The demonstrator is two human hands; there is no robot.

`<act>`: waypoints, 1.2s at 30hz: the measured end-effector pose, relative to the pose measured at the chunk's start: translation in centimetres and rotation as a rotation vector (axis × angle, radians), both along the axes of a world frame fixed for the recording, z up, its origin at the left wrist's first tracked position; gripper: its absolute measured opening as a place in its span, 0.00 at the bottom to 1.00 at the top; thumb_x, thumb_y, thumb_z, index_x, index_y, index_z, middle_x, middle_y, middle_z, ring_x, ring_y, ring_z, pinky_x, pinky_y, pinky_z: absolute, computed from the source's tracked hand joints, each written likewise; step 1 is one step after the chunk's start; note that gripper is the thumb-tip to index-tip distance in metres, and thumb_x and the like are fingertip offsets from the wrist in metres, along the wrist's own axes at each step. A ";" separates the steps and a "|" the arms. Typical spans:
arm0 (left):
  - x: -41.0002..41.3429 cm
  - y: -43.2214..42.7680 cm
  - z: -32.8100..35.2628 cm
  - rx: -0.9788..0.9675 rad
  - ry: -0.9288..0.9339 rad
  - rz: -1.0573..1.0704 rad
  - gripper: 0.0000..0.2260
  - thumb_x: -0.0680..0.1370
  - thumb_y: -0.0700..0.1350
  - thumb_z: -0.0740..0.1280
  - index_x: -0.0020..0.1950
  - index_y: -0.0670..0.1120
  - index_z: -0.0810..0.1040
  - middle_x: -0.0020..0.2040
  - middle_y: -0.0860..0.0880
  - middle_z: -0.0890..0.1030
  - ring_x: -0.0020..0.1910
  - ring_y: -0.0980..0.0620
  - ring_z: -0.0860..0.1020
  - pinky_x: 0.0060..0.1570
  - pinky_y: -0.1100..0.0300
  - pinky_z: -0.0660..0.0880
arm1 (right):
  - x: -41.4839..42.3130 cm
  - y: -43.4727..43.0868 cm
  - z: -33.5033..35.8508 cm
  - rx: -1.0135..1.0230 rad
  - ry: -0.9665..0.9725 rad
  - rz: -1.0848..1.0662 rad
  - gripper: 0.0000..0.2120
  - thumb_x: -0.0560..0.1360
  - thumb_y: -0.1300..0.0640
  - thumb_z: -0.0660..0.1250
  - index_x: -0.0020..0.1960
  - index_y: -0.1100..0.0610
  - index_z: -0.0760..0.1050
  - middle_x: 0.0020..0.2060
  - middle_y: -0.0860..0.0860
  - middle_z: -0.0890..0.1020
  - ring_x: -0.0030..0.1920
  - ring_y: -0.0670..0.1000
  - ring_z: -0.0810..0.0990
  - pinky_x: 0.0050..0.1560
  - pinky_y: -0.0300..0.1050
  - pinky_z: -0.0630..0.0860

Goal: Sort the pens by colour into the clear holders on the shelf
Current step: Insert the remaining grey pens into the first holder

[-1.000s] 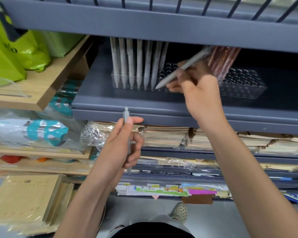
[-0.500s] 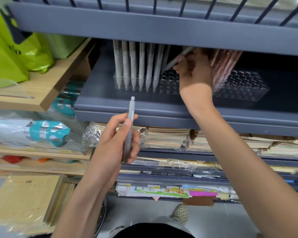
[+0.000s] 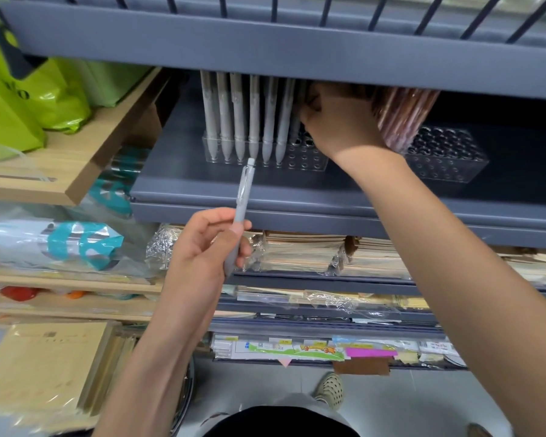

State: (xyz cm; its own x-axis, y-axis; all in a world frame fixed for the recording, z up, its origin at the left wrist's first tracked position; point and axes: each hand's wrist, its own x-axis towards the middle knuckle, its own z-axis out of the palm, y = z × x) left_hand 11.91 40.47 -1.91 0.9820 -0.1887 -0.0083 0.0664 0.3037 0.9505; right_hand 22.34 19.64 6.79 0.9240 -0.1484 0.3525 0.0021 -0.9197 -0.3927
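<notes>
The left hand [image 3: 202, 247] pinches a grey pen [image 3: 241, 197] between thumb and fingers, clicker end up, in front of the grey shelf [image 3: 297, 190]. The right hand [image 3: 338, 124] reaches in beneath the upper shelf [image 3: 297, 55], fingers curled beside the row of grey pens [image 3: 243, 118]; whether it grips one is hidden. That row stands upright in the left clear holder [image 3: 309, 159]. Reddish-brown pens [image 3: 401, 118] lean in the right clear holder [image 3: 448, 159], just beside the right wrist.
</notes>
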 end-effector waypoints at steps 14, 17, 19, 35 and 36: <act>0.3 -0.1 -0.5 0.047 -0.049 0.080 0.07 0.77 0.43 0.70 0.49 0.54 0.85 0.40 0.51 0.83 0.42 0.50 0.79 0.52 0.50 0.73 | 0.2 -0.2 0.5 0.036 0.054 -0.056 0.16 0.79 0.48 0.63 0.58 0.59 0.77 0.55 0.57 0.81 0.58 0.57 0.78 0.58 0.44 0.72; 0.6 0.2 -0.5 0.050 -0.051 0.090 0.12 0.75 0.39 0.68 0.51 0.54 0.85 0.42 0.51 0.84 0.45 0.49 0.81 0.53 0.52 0.75 | -1.5 -0.3 0.3 0.124 -0.039 -0.085 0.12 0.78 0.49 0.64 0.55 0.54 0.79 0.52 0.51 0.84 0.56 0.53 0.80 0.60 0.43 0.73; 0.8 0.3 -0.5 0.027 -0.063 0.098 0.13 0.75 0.37 0.68 0.52 0.53 0.85 0.44 0.51 0.85 0.47 0.48 0.84 0.53 0.56 0.79 | -3.5 0.1 -0.6 0.349 -0.126 -0.044 0.07 0.76 0.51 0.66 0.47 0.51 0.82 0.42 0.49 0.86 0.47 0.51 0.83 0.57 0.49 0.77; 4.2 0.5 2.3 0.556 -0.587 0.246 0.07 0.79 0.43 0.69 0.57 0.49 0.79 0.56 0.52 0.81 0.55 0.57 0.80 0.56 0.63 0.76 | -9.1 1.9 -2.1 0.955 -0.214 0.161 0.04 0.83 0.56 0.56 0.52 0.56 0.68 0.42 0.61 0.83 0.35 0.55 0.84 0.35 0.50 0.81; 5.4 0.8 2.4 0.655 -0.617 0.297 0.09 0.79 0.47 0.69 0.59 0.51 0.77 0.57 0.52 0.78 0.56 0.57 0.78 0.58 0.59 0.76 | -9.0 1.5 -2.0 0.910 -0.281 0.127 0.04 0.83 0.55 0.54 0.52 0.54 0.66 0.41 0.57 0.84 0.35 0.55 0.84 0.36 0.51 0.82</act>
